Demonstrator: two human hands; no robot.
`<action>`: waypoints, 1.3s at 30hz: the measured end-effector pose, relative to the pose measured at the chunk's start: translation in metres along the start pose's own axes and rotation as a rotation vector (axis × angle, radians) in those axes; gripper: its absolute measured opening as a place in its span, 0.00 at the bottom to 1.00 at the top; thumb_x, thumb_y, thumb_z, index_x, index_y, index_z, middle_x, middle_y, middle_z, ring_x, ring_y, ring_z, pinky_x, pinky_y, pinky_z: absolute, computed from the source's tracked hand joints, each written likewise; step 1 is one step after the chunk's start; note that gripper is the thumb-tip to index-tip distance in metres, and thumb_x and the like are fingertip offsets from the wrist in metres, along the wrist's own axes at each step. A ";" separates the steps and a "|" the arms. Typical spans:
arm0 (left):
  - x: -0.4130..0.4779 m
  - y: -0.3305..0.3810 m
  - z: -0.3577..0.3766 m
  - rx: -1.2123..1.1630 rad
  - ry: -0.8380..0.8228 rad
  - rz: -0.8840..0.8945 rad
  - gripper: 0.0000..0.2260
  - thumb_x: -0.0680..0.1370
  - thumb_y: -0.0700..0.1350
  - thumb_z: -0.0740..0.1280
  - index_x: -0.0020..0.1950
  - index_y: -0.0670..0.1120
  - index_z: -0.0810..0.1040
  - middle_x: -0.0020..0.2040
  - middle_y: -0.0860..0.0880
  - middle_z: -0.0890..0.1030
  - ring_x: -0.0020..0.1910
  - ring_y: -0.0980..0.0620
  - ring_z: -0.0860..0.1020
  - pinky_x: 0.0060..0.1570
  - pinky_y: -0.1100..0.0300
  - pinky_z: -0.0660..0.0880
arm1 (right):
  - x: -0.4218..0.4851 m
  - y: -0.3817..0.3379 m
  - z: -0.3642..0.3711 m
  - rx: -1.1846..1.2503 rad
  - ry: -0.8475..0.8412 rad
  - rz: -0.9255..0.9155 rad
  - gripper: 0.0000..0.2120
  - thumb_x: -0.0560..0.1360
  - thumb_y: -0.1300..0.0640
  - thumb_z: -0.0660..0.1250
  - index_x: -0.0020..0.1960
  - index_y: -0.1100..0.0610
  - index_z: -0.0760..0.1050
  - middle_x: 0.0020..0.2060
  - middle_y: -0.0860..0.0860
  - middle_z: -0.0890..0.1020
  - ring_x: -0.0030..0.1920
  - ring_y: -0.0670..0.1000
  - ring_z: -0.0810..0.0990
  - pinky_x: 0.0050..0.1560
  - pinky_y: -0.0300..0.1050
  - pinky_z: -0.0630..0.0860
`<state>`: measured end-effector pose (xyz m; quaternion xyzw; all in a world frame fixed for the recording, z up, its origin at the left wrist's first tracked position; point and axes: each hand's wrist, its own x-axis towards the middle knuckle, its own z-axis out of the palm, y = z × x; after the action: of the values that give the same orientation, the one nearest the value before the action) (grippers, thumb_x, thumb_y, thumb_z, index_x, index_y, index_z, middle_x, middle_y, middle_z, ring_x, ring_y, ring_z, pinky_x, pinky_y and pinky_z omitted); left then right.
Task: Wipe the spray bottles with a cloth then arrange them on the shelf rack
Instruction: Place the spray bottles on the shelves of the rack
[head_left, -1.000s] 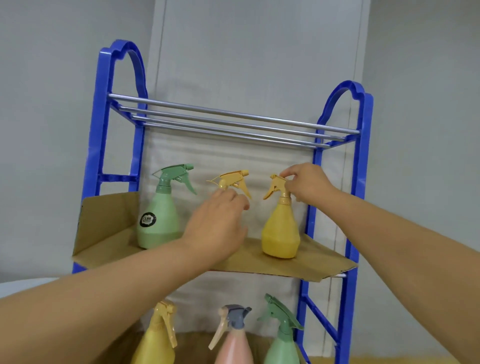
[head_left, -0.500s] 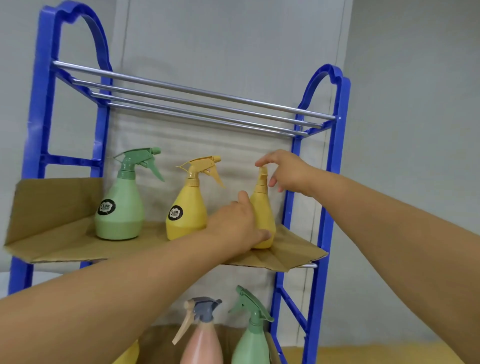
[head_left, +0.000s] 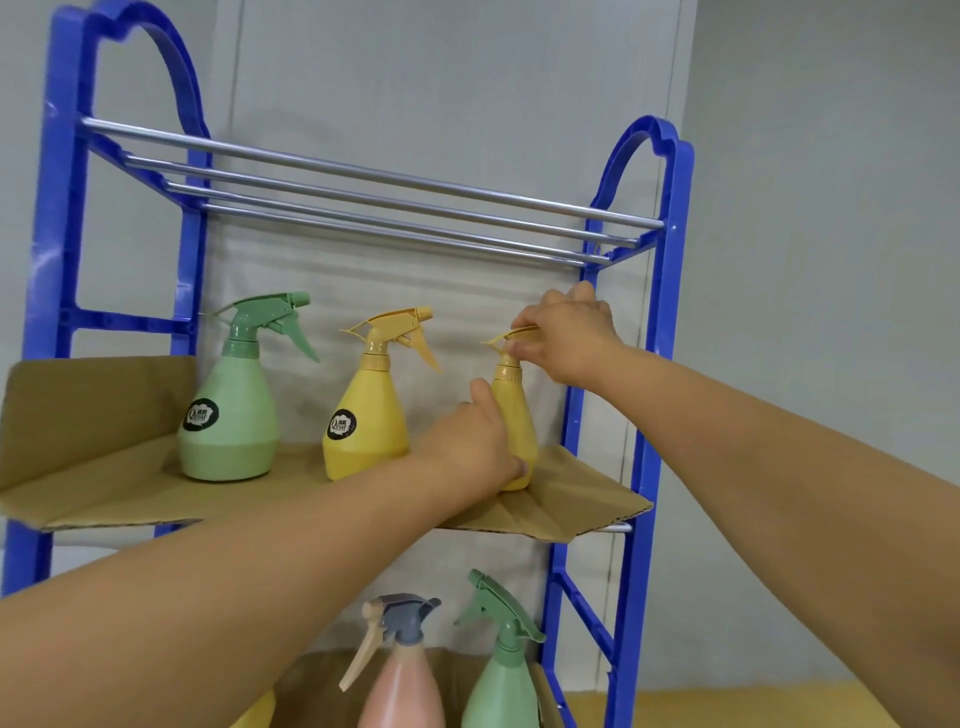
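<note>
A blue shelf rack (head_left: 670, 322) has a cardboard-lined middle shelf (head_left: 93, 488). On it stand a green spray bottle (head_left: 228, 410), a yellow spray bottle (head_left: 366, 415) and, at the right, a second yellow spray bottle (head_left: 514, 415). My left hand (head_left: 472, 447) grips the lower body of that right-hand bottle. My right hand (head_left: 566, 332) pinches its spray head from above. The bottle stands upright on the cardboard. No cloth is in view.
On the shelf below stand a pink bottle with a grey trigger (head_left: 400, 670) and a green bottle (head_left: 501, 670); a yellow one shows at its left edge. The top shelf is bare metal rods (head_left: 363, 202). A grey wall stands close behind the rack.
My right hand has shifted from the nozzle tip to grip the spray head, which now points left instead of toward me. The view has moved slightly closer to the rack.
</note>
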<state>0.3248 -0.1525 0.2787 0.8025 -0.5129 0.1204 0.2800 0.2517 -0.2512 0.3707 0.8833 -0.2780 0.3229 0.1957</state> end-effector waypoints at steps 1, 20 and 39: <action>0.001 -0.001 0.000 -0.011 -0.010 -0.001 0.27 0.71 0.52 0.71 0.56 0.42 0.58 0.43 0.47 0.71 0.40 0.48 0.72 0.36 0.56 0.67 | 0.000 0.001 0.001 0.034 -0.021 0.009 0.18 0.76 0.41 0.60 0.63 0.46 0.72 0.56 0.51 0.73 0.60 0.56 0.63 0.57 0.49 0.63; 0.003 -0.007 -0.003 -0.137 -0.027 0.001 0.28 0.70 0.51 0.73 0.59 0.41 0.61 0.36 0.50 0.67 0.41 0.49 0.71 0.27 0.60 0.63 | -0.006 0.008 0.013 0.503 -0.012 0.081 0.16 0.77 0.61 0.64 0.64 0.53 0.72 0.59 0.55 0.73 0.54 0.53 0.75 0.49 0.40 0.71; -0.033 -0.087 -0.047 0.100 0.124 -0.299 0.41 0.65 0.51 0.76 0.67 0.36 0.58 0.64 0.39 0.65 0.65 0.40 0.64 0.62 0.52 0.64 | -0.070 -0.026 0.026 0.761 -0.117 0.543 0.56 0.67 0.54 0.76 0.75 0.61 0.36 0.74 0.58 0.53 0.70 0.59 0.63 0.65 0.50 0.66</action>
<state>0.3923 -0.0727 0.2724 0.8739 -0.3629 0.1520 0.2856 0.2350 -0.2195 0.3009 0.8042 -0.3714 0.3911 -0.2497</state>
